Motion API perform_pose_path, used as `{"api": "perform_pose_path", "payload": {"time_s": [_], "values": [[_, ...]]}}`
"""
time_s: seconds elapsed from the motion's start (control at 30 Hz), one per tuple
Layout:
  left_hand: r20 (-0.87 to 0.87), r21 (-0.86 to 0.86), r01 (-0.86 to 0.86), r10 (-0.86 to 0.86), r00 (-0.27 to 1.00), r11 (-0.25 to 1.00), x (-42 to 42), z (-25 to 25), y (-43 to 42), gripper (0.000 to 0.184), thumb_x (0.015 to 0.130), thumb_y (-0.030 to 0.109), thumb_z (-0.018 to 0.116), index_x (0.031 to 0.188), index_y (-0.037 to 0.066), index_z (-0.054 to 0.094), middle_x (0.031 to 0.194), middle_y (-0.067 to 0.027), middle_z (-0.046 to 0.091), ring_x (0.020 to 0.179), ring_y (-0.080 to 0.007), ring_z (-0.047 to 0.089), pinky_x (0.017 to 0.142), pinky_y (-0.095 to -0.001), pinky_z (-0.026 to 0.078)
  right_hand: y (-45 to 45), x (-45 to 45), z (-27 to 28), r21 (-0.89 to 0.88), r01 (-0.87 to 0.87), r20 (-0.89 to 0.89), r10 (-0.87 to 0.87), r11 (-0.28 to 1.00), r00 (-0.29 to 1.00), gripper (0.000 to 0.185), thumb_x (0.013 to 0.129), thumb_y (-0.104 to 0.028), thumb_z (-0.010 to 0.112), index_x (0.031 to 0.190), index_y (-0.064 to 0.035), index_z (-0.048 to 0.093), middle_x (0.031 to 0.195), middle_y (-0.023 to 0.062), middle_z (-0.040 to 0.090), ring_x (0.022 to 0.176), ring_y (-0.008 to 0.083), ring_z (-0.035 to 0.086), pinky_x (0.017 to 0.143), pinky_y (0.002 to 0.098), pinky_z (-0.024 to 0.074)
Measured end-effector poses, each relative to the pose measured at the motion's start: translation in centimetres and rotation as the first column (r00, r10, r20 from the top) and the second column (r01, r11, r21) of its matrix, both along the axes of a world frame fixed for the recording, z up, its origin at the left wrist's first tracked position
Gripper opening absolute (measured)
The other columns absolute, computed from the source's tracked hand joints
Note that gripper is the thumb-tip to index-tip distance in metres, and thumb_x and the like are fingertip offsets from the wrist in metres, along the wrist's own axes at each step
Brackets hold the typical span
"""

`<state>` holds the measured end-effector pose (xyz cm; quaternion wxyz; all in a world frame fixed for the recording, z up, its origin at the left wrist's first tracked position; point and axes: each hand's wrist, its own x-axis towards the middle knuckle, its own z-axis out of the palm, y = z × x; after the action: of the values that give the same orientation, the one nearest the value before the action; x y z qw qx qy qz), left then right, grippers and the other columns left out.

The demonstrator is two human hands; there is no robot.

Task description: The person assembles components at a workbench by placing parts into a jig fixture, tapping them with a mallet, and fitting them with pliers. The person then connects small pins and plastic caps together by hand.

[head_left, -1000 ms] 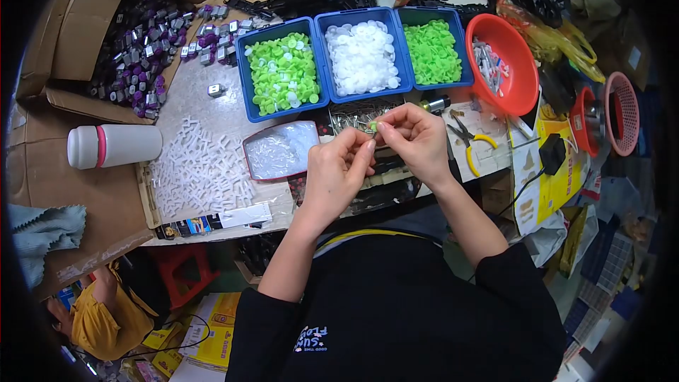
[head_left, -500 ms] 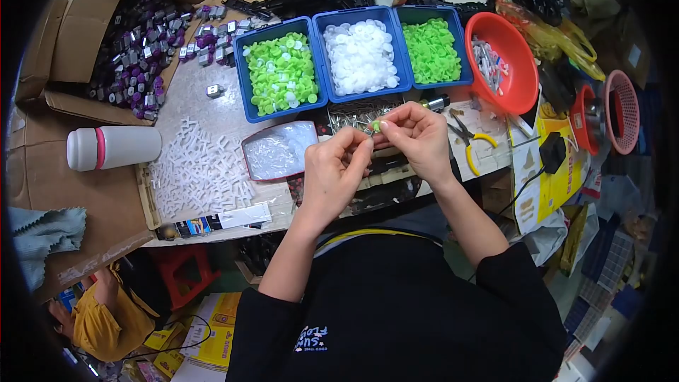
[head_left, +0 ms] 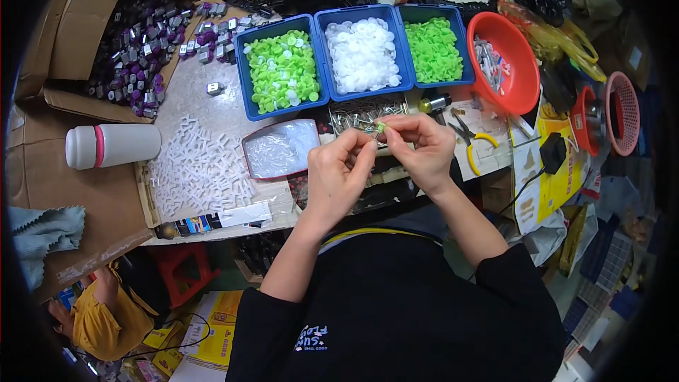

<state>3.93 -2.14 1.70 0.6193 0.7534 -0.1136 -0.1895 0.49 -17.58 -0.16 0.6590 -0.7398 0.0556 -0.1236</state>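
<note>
Close together over the near edge of the bench, my two hands meet fingertip to fingertip. My right hand [head_left: 423, 150] pinches a small green plastic piece [head_left: 380, 127] between thumb and forefinger. My left hand [head_left: 341, 173] is closed in a pinch on a thin, pin-like metal part, mostly hidden by the fingers, right beside the green piece. Just behind the hands lies a tray of metal pins [head_left: 350, 119]. Beyond it stand a blue bin of green and white caps [head_left: 283, 74], a bin of white discs [head_left: 362, 56] and a bin of green pieces [head_left: 433, 49].
White plastic pieces [head_left: 198, 170] are spread at left, near a white bottle [head_left: 117, 145] and a box of purple-grey parts [head_left: 138, 56]. A shallow dish [head_left: 281, 150] sits left of my hands. Yellow-handled pliers [head_left: 472, 148] and a red bowl [head_left: 520, 92] lie right. Another person [head_left: 106, 315] is lower left.
My right hand has shifted slightly right and down, uncovering more of the pin tray and a screwdriver-like handle. My left hand has moved slightly right, still pinching.
</note>
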Motion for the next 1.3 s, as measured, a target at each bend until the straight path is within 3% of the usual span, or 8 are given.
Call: {"api": "perform_pose_path", "payload": {"time_s": [0.17, 0.37, 0.47, 0.7, 0.8, 0.87, 0.97, 1.3], "values": [[0.096, -0.071, -0.074, 0.080, 0.992, 0.995, -0.6, -1.0, -0.5, 0.012, 0.088, 0.007, 0.061, 0.081, -0.003, 0.062, 0.057, -0.0037, 0.058, 0.049, -0.0057, 0.055, 0.045, -0.0225, 0.040, 0.3, -0.5, -0.8, -0.044, 0.088, 0.176, -0.079, 0.995, 0.981, 0.010, 0.078, 0.004, 0.068, 0.088, 0.0051, 0.066, 0.091, 0.0133, 0.071, 0.081, 0.0148, 0.069, 0.071, 0.0258, 0.0568], [0.200, 0.066, 0.006, -0.019, 0.980, 0.998, -0.5, -0.2, 0.4, 0.009, 0.088, 0.005, 0.061, 0.084, -0.003, 0.062, 0.064, -0.0057, 0.060, 0.056, -0.0095, 0.058, 0.052, -0.0248, 0.046, -0.4, -1.2, -0.2, -0.141, -0.065, 0.161, 0.088, 0.988, 0.983, 0.009, 0.080, 0.003, 0.067, 0.089, 0.0054, 0.066, 0.092, 0.0137, 0.070, 0.083, 0.0167, 0.069, 0.074, 0.0288, 0.0567], [0.379, 0.098, 0.056, -0.089, 0.921, 0.994, -0.3, -0.4, 0.9, 0.004, 0.084, 0.002, 0.063, 0.085, -0.002, 0.063, 0.069, -0.0095, 0.062, 0.058, -0.0174, 0.061, 0.054, -0.0284, 0.047, -0.6, -1.1, 0.6, 0.401, -0.047, -0.166, 0.123, 0.915, 0.979, 0.010, 0.082, 0.005, 0.067, 0.092, 0.0049, 0.066, 0.084, 0.0079, 0.068, 0.077, 0.0148, 0.067, 0.072, 0.0269, 0.0564], [0.554, 0.151, 0.254, -0.294, 0.778, 0.955, 1.3, -1.0, 1.8, 0.013, 0.077, 0.000, 0.066, 0.090, 0.002, 0.067, 0.076, -0.0103, 0.064, 0.067, -0.0256, 0.062, 0.061, -0.0332, 0.048, -2.4, -1.7, 0.3, 0.531, -0.214, -0.276, 0.405, 0.820, 0.871, 0.010, 0.081, 0.002, 0.068, 0.090, 0.0063, 0.067, 0.083, 0.0085, 0.068, 0.072, 0.0129, 0.065, 0.065, 0.0243, 0.0545], [0.619, 0.289, 0.201, -0.343, 0.707, 0.936, 2.1, -1.0, 2.2, 0.017, 0.076, 0.001, 0.067, 0.093, 0.003, 0.068, 0.082, -0.0101, 0.065, 0.072, -0.0257, 0.060, 0.065, -0.0350, 0.047, -1.9, -2.2, 0.7, 0.366, -0.169, -0.281, 0.282, 0.915, 0.917, 0.005, 0.080, 0.001, 0.069, 0.085, 0.0025, 0.069, 0.078, 0.0076, 0.067, 0.067, 0.0127, 0.064, 0.059, 0.0231, 0.0507], [0.652, 0.344, 0.113, -0.324, 0.686, 0.932, 2.3, -1.3, 2.0, 0.019, 0.076, 0.001, 0.067, 0.095, 0.004, 0.068, 0.084, -0.0094, 0.064, 0.075, -0.0256, 0.058, 0.067, -0.0357, 0.045, -1.7, -2.4, 0.9, -0.378, -0.198, -0.043, 0.196, 0.905, 0.980, 0.006, 0.076, 0.000, 0.071, 0.080, -0.0021, 0.069, 0.074, 0.0059, 0.064, 0.065, 0.0165, 0.063, 0.057, 0.0265, 0.0484], [0.682, 0.397, -0.003, -0.293, 0.670, 0.918, 1.9, -1.3, 2.2, 0.022, 0.075, 0.001, 0.067, 0.096, 0.004, 0.068, 0.088, -0.0078, 0.063, 0.078, -0.0256, 0.055, 0.069, -0.0362, 0.043, -1.4, -2.8, 0.5, -0.599, -0.156, 0.050, 0.232, 0.785, 0.971, 0.011, 0.071, -0.001, 0.073, 0.080, -0.0039, 0.070, 0.076, 0.0058, 0.062, 0.067, 0.0198, 0.061, 0.059, 0.0299, 0.0468], [0.616, 0.330, 0.052, -0.257, 0.745, 0.942, -0.9, -1.9, 1.4, 0.025, 0.069, 0.009, 0.070, 0.093, 0.004, 0.064, 0.089, -0.0077, 0.057, 0.082, -0.0264, 0.052, 0.070, -0.0372, 0.038, -1.0, -1.6, 0.7, -0.736, -0.200, 0.030, 0.326, 0.647, 0.945, 0.012, 0.067, -0.006, 0.071, 0.077, -0.0061, 0.065, 0.072, 0.0038, 0.055, 0.071, 0.0232, 0.057, 0.063, 0.0347, 0.0453]]}}
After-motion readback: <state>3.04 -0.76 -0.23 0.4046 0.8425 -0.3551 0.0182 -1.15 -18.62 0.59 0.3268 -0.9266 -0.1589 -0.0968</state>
